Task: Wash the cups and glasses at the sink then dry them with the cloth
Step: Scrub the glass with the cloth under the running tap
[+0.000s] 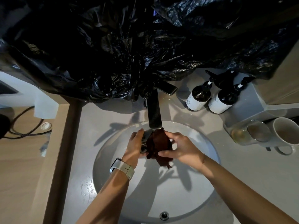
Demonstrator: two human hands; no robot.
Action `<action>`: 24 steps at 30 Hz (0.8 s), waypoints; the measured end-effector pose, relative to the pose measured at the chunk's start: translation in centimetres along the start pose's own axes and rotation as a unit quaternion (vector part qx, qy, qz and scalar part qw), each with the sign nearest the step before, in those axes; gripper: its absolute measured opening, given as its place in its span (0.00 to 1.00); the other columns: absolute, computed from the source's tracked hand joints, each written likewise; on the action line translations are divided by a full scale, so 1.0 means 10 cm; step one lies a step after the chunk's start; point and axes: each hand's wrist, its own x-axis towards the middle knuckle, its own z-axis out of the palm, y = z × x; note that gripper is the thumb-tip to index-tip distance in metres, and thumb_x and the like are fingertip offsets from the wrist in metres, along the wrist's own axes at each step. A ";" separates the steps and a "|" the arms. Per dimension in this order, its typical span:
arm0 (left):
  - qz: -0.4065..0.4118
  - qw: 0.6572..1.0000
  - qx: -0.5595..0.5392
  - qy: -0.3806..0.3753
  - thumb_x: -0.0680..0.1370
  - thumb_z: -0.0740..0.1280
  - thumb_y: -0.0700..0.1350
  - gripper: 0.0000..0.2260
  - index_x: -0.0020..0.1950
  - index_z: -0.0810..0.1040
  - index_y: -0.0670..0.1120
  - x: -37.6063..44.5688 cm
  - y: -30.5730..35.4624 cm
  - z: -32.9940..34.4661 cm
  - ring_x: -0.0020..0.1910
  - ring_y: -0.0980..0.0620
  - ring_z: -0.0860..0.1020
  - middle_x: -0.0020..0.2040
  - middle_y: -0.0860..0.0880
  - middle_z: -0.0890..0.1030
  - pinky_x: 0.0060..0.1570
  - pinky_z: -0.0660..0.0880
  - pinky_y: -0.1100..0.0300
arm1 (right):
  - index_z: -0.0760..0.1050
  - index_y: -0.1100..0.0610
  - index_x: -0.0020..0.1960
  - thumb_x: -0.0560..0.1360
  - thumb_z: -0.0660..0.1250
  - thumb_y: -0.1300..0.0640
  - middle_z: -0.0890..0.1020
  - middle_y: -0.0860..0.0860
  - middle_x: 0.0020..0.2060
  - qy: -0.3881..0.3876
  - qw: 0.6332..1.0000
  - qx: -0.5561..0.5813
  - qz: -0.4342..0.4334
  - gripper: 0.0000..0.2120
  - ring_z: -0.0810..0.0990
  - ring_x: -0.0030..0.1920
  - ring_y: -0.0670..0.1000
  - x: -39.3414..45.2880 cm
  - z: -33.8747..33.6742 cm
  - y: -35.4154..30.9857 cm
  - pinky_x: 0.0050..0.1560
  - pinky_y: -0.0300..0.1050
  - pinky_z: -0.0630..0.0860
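A round white sink [202, 183] is seen below a dark faucet [154, 113]. Over the basin, under the spout, a clear glass [144, 141] is gripped by the left hand [135, 146], fingers curled round it. A dark brown cloth [159, 147] is pinched against the glass by the right hand [182, 147]. A second glass [249, 133] and a white mug [285, 133] are noted lying on the counter at right.

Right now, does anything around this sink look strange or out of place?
Yes: crumpled black plastic sheeting hangs over the wall behind the sink, draping down onto the faucet, where a mirror would usually be. Otherwise nothing looks spilled or broken.
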 end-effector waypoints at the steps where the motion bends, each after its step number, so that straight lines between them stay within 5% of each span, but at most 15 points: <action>1: -0.010 1.000 -0.011 -0.004 0.82 0.61 0.53 0.13 0.59 0.74 0.45 0.00 0.01 0.00 0.50 0.41 0.79 0.53 0.42 0.79 0.49 0.79 0.43 | 0.76 0.46 0.64 0.66 0.79 0.51 0.79 0.49 0.55 0.011 1.000 -0.012 -0.015 0.27 0.76 0.59 0.47 0.03 0.01 -0.01 0.61 0.38 0.72; 6: -0.025 0.999 0.025 -0.037 0.80 0.61 0.58 0.18 0.62 0.76 0.47 0.02 0.03 -0.02 0.55 0.40 0.80 0.57 0.42 0.82 0.58 0.77 0.39 | 0.78 0.58 0.56 0.65 0.79 0.64 0.84 0.54 0.50 -0.006 0.971 0.237 0.004 0.21 0.83 0.53 0.51 0.12 0.18 -0.11 0.55 0.43 0.79; 12: 0.038 0.990 0.125 -0.051 0.82 0.57 0.57 0.16 0.59 0.73 0.46 -0.03 0.01 -0.02 0.53 0.44 0.80 0.54 0.44 0.81 0.58 0.77 0.44 | 0.82 0.60 0.50 0.66 0.76 0.57 0.86 0.56 0.45 -0.024 0.942 0.328 0.059 0.14 0.84 0.48 0.54 0.13 0.22 -0.13 0.51 0.45 0.80; 16: 0.178 0.968 0.174 0.004 0.81 0.57 0.60 0.16 0.48 0.72 0.48 -0.13 -0.12 -0.01 0.44 0.46 0.81 0.45 0.43 0.81 0.49 0.79 0.45 | 0.83 0.60 0.48 0.73 0.72 0.56 0.86 0.58 0.44 -0.017 0.898 0.420 0.133 0.09 0.85 0.46 0.53 0.18 0.20 -0.16 0.45 0.39 0.79; 19: 0.277 0.927 0.252 0.010 0.76 0.53 0.67 0.19 0.46 0.70 0.52 -0.17 -0.14 -0.07 0.43 0.45 0.80 0.42 0.46 0.80 0.46 0.78 0.41 | 0.83 0.61 0.53 0.70 0.72 0.53 0.84 0.61 0.52 -0.069 0.863 0.477 0.154 0.16 0.83 0.53 0.56 0.21 0.13 -0.17 0.57 0.47 0.78; 21: 0.270 0.933 0.237 -0.012 0.77 0.53 0.66 0.21 0.48 0.71 0.50 -0.14 -0.08 -0.08 0.46 0.42 0.80 0.44 0.43 0.81 0.49 0.77 0.41 | 0.81 0.63 0.57 0.71 0.72 0.56 0.83 0.63 0.54 -0.088 0.871 0.466 0.126 0.17 0.83 0.55 0.57 0.19 0.13 -0.15 0.56 0.47 0.79; 24: 0.156 0.975 0.153 -0.048 0.84 0.52 0.55 0.18 0.56 0.76 0.44 -0.06 0.05 -0.03 0.52 0.41 0.81 0.51 0.42 0.82 0.56 0.77 0.44 | 0.78 0.67 0.59 0.68 0.75 0.64 0.83 0.63 0.52 -0.101 0.928 0.355 0.047 0.20 0.83 0.52 0.57 0.16 0.14 -0.10 0.51 0.45 0.79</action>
